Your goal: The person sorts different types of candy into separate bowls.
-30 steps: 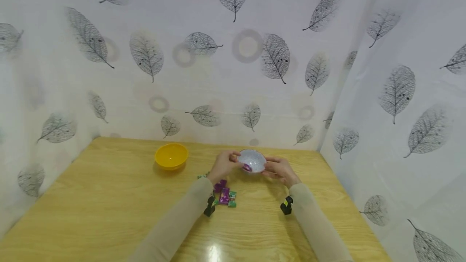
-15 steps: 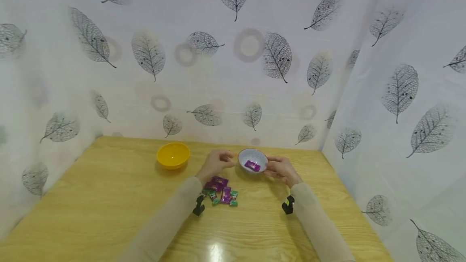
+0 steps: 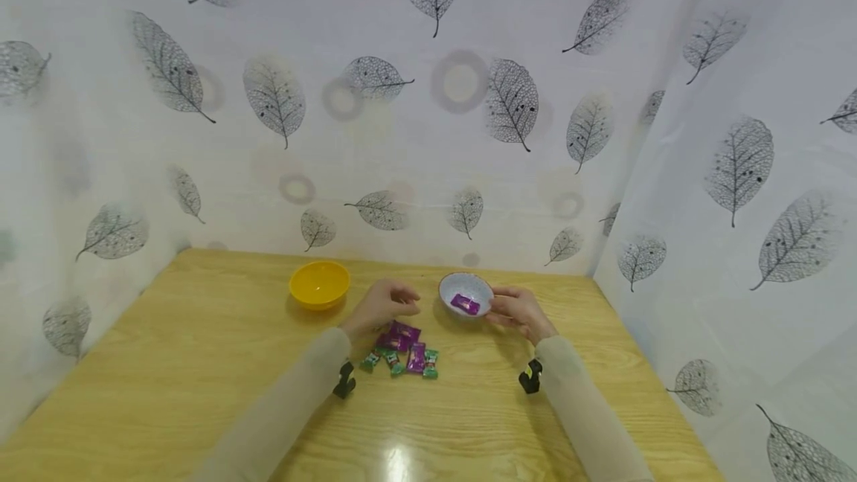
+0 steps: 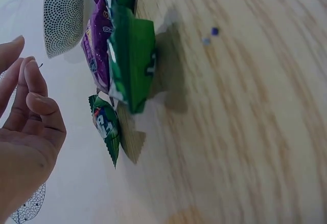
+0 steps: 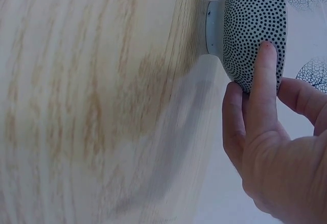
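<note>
A white bowl with dark dots outside (image 5: 253, 27) stands at the back of the table, with a purple-wrapped candy (image 3: 465, 304) lying in it. My right hand (image 3: 517, 311) holds the bowl by its right side; in the right wrist view the fingertips lie along its dotted wall. My left hand (image 3: 383, 306) hovers left of the bowl, fingers loosely bent and nothing in them. Just in front of that hand lie several candies: purple packets (image 3: 416, 357) and green ones (image 3: 431, 364). Close up, a green candy (image 4: 134, 60) stands tilted against a purple one (image 4: 96, 45).
A yellow bowl (image 3: 319, 286) sits at the back, left of my left hand. The wooden table (image 3: 167, 363) ends at a leaf-patterned curtain (image 3: 375, 132) behind and at the right. Each wrist wears a black camera mount (image 3: 531, 376).
My left hand has let go of the purple candy, which now lies in the dotted bowl, and has drawn back left and toward me. The right hand stays on the bowl.
</note>
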`<state>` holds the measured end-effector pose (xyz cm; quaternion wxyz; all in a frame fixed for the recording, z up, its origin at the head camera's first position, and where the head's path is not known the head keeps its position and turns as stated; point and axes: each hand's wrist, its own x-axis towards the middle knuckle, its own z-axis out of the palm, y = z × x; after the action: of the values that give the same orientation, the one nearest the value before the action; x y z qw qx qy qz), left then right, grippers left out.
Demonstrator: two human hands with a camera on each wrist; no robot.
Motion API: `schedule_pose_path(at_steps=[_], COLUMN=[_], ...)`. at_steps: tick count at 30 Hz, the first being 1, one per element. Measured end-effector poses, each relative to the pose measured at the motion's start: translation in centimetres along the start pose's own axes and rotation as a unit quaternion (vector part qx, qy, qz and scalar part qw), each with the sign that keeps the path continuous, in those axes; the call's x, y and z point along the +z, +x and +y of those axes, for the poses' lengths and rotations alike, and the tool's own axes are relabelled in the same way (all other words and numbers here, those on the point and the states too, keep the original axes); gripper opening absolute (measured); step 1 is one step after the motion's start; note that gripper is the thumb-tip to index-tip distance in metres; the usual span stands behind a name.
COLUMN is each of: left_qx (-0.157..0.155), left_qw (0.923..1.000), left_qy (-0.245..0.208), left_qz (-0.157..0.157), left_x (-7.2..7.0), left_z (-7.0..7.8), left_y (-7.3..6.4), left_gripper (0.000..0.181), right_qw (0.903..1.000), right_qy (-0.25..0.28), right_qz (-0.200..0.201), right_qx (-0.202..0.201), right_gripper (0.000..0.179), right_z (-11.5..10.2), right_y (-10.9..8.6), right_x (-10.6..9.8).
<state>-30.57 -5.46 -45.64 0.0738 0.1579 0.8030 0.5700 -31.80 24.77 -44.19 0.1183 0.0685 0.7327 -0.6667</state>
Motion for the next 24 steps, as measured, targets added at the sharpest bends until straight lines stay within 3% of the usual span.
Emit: schedule_pose_path(at_steps=[2, 8, 10, 14, 21, 24], left_qx=[0.022, -0.002, 0.004, 0.014, -0.02, -0.014], left_qw=[0.9992, 0.9993, 0.9988, 0.998, 0.9977, 0.997], left_qy=[0.032, 0.034, 0.043, 0.055, 0.06, 0.072], left_qz=[0.001, -0.018, -0.022, -0.026, -0.024, -0.026], left_x=[-0.3, -1.0, -1.1, -1.6, -2.8, -3.2], left_z=[0.1, 0.5, 0.5, 0.1, -0.6, -1.0], left_y=[-0.2, -1.4, -1.8, -2.5, -3.7, -3.9], left_gripper=[0.024, 0.027, 0.027, 0.024, 0.028, 0.027], right_qw=[1.0, 1.0, 1.0, 1.0, 0.9999, 0.9999], right_qy=[0.001, -0.007, -0.006, 0.0, -0.007, -0.009], right_qz=[0.001, -0.003, -0.004, -0.007, -0.007, -0.002], right_qx=[-0.001, 0.0, 0.0, -0.002, -0.009, -0.011], right_gripper=[0.047, 0.049, 0.05, 0.05, 0.047, 0.047], right_z=[-0.1, 0.0, 0.1, 0.4, 0.4, 0.3], right_y=[0.0, 0.0, -0.1, -0.1, -0.1, -0.1], right_x=[0.0, 0.0, 0.0, 0.0, -0.1, -0.1])
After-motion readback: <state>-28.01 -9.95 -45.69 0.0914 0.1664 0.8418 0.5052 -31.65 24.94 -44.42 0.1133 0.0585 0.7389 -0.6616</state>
